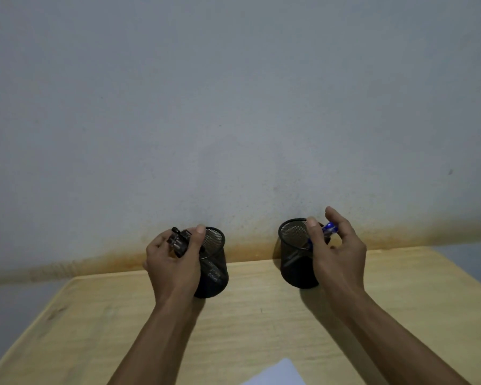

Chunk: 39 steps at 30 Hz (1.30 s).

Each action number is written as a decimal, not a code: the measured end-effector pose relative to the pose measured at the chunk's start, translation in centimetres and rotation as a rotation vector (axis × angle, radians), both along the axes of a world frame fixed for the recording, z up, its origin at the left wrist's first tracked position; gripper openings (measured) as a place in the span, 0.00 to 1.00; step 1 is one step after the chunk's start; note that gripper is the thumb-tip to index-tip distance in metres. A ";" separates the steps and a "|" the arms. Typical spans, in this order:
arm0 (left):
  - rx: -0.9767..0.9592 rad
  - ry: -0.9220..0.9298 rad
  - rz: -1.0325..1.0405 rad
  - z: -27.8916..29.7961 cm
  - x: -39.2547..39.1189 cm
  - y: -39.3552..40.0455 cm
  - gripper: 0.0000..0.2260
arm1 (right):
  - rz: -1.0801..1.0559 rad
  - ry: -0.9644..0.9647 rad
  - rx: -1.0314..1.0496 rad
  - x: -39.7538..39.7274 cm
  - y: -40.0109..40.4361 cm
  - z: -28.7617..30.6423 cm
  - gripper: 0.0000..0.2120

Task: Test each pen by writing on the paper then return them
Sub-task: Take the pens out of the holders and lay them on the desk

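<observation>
Two black mesh pen cups stand at the far edge of the wooden table [261, 323], close to the wall. My left hand [172, 265] grips a black pen [178, 240] over the rim of the left cup [214, 276]. Over the right cup [295, 262], my right hand [336, 254] pinches a blue pen [329, 230] between thumb and fingers, its lower end inside the cup. A white sheet of paper [278, 373] lies at the near edge, mostly cut off by the frame.
A grey wall [233, 107] with a rusty stain along its foot rises right behind the cups. The table's left edge runs diagonally at lower left.
</observation>
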State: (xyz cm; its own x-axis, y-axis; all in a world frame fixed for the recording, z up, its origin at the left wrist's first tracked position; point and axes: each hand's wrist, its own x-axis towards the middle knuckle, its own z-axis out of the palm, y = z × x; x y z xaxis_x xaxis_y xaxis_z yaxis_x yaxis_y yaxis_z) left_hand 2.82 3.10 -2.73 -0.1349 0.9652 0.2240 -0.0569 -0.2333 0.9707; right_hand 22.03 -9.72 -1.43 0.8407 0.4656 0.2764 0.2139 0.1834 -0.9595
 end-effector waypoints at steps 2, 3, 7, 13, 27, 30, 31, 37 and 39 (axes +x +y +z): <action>0.024 0.072 0.041 -0.3 0.0 -0.1 0.24 | -0.004 0.024 -0.003 0.1 0.1 -0.1 0.24; 0.001 0.091 0.029 -0.3 -0.1 -0.2 0.26 | -0.003 0.032 -0.004 0.1 0.0 -0.1 0.21; -0.058 0.114 -0.044 -0.2 -0.2 -0.5 0.36 | 0.040 -0.017 -0.061 0.0 0.1 -0.5 0.06; -0.049 0.185 -0.004 0.0 0.3 -0.9 0.24 | 0.042 -0.148 -0.105 -0.3 0.0 0.0 0.13; 0.193 -0.419 -0.019 11.6 -3.0 -6.6 0.15 | 0.147 0.252 0.443 -1.4 -5.5 11.8 0.11; 0.044 -0.613 -0.107 11.0 -5.0 -8.1 0.09 | 0.136 0.391 0.440 -2.1 -6.5 10.6 0.10; -0.006 -0.624 -0.089 10.1 -5.5 -8.5 0.07 | 0.121 0.417 0.434 -2.4 -6.8 9.6 0.10; -0.270 -0.548 0.068 3.5 -7.5 -10.9 0.05 | -0.031 0.385 0.188 -2.3 -8.3 1.4 0.18; -0.290 -0.469 0.097 1.9 -7.5 -11.0 0.09 | -0.095 0.356 0.071 -2.3 -8.7 -0.7 0.20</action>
